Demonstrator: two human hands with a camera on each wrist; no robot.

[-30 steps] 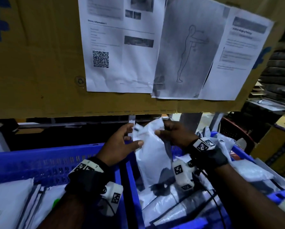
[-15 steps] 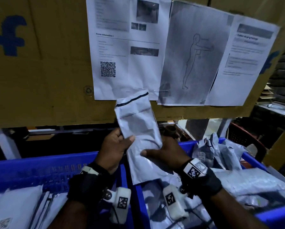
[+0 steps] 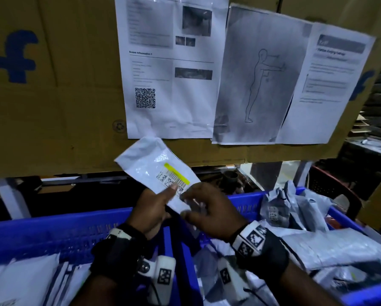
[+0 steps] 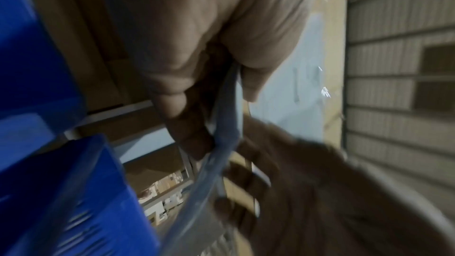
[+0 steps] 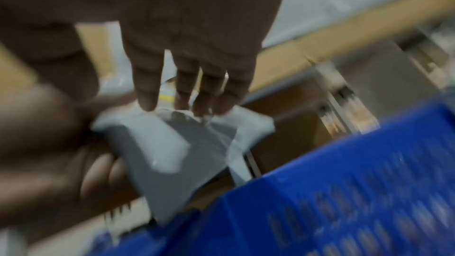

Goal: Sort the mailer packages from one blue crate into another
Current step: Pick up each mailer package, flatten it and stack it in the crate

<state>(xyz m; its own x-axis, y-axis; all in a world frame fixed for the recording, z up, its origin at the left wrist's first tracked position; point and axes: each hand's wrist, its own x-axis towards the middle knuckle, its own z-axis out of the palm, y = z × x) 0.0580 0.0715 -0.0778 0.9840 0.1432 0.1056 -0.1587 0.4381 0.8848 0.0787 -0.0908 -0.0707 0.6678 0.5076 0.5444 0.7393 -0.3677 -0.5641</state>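
A white mailer (image 3: 152, 166) with a barcode label and a yellow stripe is held up, tilted left, above the gap between two blue crates. My left hand (image 3: 160, 203) pinches its lower part, thumb on the label. In the left wrist view the mailer's edge (image 4: 222, 139) runs between thumb and fingers of the left hand (image 4: 197, 69). My right hand (image 3: 207, 208) is blurred just right of it, fingers spread. In the right wrist view its straight fingertips (image 5: 147, 100) reach the mailer (image 5: 169, 143) without curling round it.
The left blue crate (image 3: 52, 235) holds flat white mailers (image 3: 19, 281). The right blue crate (image 3: 246, 206) is piled with grey and white mailers (image 3: 330, 246). A cardboard panel (image 3: 52, 107) with printed sheets (image 3: 169, 69) hangs right behind the crates.
The mailer has turned over from its plain side to its label side and leans left. My right hand has let go of it; the left hand keeps its hold.
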